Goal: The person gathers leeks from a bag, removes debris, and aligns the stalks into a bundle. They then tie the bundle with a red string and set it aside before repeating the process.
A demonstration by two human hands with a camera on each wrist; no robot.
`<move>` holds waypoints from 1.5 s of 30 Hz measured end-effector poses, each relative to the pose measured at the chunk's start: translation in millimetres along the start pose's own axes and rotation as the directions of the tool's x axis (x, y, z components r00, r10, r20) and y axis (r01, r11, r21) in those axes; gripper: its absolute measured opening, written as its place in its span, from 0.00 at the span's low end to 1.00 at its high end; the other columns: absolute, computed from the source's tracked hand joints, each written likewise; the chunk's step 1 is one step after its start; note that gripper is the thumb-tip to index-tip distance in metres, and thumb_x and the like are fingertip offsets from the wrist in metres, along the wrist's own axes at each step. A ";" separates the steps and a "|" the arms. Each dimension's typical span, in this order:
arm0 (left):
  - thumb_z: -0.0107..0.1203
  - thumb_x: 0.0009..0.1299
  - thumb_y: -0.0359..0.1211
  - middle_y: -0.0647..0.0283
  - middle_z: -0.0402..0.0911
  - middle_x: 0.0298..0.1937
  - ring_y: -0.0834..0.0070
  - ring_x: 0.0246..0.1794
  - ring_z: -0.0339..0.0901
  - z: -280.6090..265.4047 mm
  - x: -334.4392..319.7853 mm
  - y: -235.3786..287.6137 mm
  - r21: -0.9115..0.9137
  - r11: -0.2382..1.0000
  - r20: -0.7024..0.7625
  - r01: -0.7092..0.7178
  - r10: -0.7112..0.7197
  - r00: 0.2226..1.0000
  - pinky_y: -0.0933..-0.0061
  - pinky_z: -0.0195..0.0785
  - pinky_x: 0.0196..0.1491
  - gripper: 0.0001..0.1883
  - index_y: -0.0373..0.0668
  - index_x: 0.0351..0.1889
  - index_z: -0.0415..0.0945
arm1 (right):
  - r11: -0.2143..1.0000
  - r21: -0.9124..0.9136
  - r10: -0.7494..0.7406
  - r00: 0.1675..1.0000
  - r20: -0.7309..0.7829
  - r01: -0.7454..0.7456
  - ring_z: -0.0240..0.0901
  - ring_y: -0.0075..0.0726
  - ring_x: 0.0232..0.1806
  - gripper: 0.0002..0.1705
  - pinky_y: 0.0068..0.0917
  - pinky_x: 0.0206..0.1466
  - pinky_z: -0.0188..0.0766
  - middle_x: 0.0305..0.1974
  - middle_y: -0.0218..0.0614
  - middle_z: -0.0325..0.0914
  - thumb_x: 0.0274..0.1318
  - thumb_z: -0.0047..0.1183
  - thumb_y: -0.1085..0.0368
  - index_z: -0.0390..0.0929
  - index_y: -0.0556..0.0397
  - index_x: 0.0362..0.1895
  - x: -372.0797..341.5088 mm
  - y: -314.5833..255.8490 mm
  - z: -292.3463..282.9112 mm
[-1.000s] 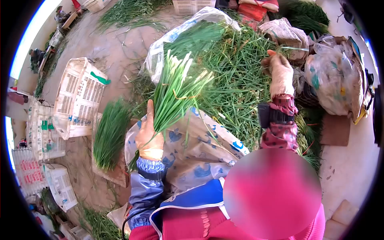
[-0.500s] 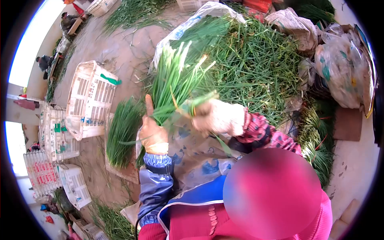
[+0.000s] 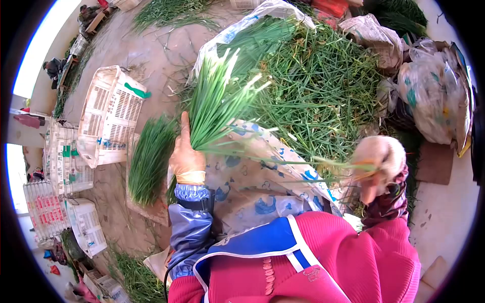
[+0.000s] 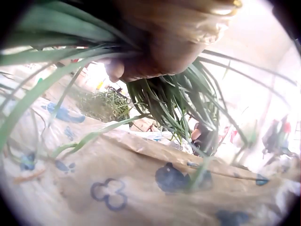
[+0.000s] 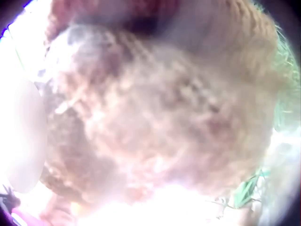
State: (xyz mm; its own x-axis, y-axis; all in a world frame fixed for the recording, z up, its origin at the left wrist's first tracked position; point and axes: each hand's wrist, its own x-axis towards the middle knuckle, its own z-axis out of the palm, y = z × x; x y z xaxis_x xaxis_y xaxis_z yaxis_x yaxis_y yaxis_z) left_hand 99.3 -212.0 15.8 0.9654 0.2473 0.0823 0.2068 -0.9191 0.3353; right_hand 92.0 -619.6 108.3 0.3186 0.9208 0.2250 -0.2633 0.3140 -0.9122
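Observation:
My left hand [image 3: 188, 157], in a thin translucent glove, grips a bunch of green chives [image 3: 214, 98] with its pale stalk ends pointing up and away. The left wrist view shows the leaves [image 4: 174, 108] hanging past the curled fingers, above a patterned plastic apron [image 3: 242, 189]. Far out on the right, my right hand [image 3: 381, 159] in a fuzzy pale glove with bare fingertips pinches a few loose chive leaves [image 3: 336, 165], which trail back toward the bunch. The glove [image 5: 155, 113] fills the right wrist view, blurred, and hides the fingers.
A heap of loose leaves [image 3: 318, 91] lies ahead, with a clear plastic sheet [image 3: 204, 60] at its edge. A neat chive pile [image 3: 149, 161] rests on a board at left, near white crates [image 3: 111, 116]. Plastic bags [image 3: 432, 91] stand at right.
My right hand went from beyond the heap's right side to the bunch, then swung back right, drawing out loose leaves. The left hand keeps its hold on the bunch.

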 end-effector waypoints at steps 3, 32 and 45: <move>0.54 0.68 0.45 0.55 0.82 0.45 0.49 0.39 0.81 2.8 3.4 -9.5 0.029 1.000 0.005 0.007 -0.007 1.000 0.51 0.73 0.40 0.38 0.75 0.76 0.51 | 0.845 0.032 -0.481 0.784 -0.392 0.534 0.77 0.37 0.33 0.23 0.35 0.36 0.76 0.34 0.35 0.78 0.62 0.51 0.48 0.75 0.56 0.46 -35.8 8.5 5.4; 0.60 0.66 0.47 0.57 0.81 0.55 0.54 0.47 0.82 -10.1 -15.3 25.0 -0.160 0.956 -0.172 -0.244 0.216 0.961 0.63 0.75 0.46 0.35 0.60 0.73 0.62 | 0.516 -0.158 -0.301 -0.005 -0.954 -0.842 0.79 0.37 0.45 0.21 0.31 0.52 0.75 0.45 0.36 0.82 0.54 0.61 0.58 0.81 0.52 0.52 28.9 31.1 -70.4; 0.68 0.56 0.41 0.56 0.82 0.43 0.56 0.37 0.81 -14.2 -11.2 20.8 0.056 0.865 -0.339 -0.499 0.487 0.805 0.62 0.75 0.38 0.42 0.59 0.72 0.65 | 0.421 -0.645 -0.239 0.607 -0.758 -0.638 0.80 0.52 0.39 0.15 0.40 0.45 0.76 0.35 0.44 0.82 0.55 0.57 0.55 0.84 0.43 0.46 95.4 68.3 -26.2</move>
State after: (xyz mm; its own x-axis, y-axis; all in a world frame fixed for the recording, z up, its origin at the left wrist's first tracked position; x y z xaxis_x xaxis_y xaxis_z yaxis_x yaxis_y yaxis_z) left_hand 90.6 -229.6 35.2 0.8242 -0.1446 0.5475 -0.2944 -0.9353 0.1962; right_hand 128.3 -516.3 58.5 0.9463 0.3088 0.0956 0.2729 -0.6047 -0.7483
